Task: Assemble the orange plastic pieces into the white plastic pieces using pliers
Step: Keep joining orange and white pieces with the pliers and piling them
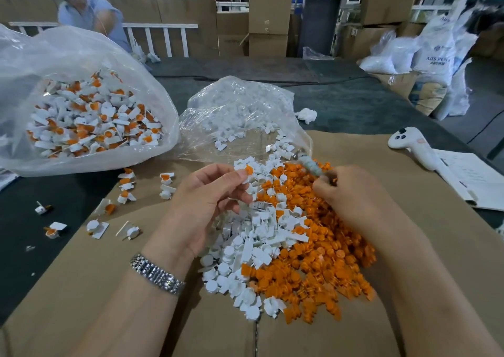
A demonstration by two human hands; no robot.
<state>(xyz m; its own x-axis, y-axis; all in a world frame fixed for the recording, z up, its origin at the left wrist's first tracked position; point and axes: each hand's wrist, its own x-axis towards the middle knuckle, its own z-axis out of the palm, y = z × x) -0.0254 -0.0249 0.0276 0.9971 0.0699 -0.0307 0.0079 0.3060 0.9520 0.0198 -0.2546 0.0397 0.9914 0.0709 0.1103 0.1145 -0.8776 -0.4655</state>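
Pinching a small white piece with an orange insert (246, 171) between thumb and fingertips, the left hand (207, 201) hovers above the heap in the middle of the bench; a metal watch (156, 273) sits on that wrist. The right hand (351, 193) curls its grip round a tool with a pale wrapped handle (311, 165), which pokes up and to the left from the fist; its working end is blurred, so whether these are the pliers cannot be told for sure.

Below and between the hands lies the loose stock on a sheet of brown cardboard (109, 288): a pile of white pieces (245, 247) on the left, touching a larger pile of orange pieces (321, 261) on the right. A clear plastic bag (240, 105) lies open just behind the piles, with more white pieces spilling from its mouth.

On the left side of the bench a big clear bag (81, 56) holds many finished white-and-orange parts (92, 119). A few assembled parts (126, 182) lie scattered on the cardboard and the dark bench top (341, 102) between that bag and the left hand.

Well to the right rests a white handheld controller (411, 145), beside some papers (474, 176). Another person (90, 10) stands at the far left corner.
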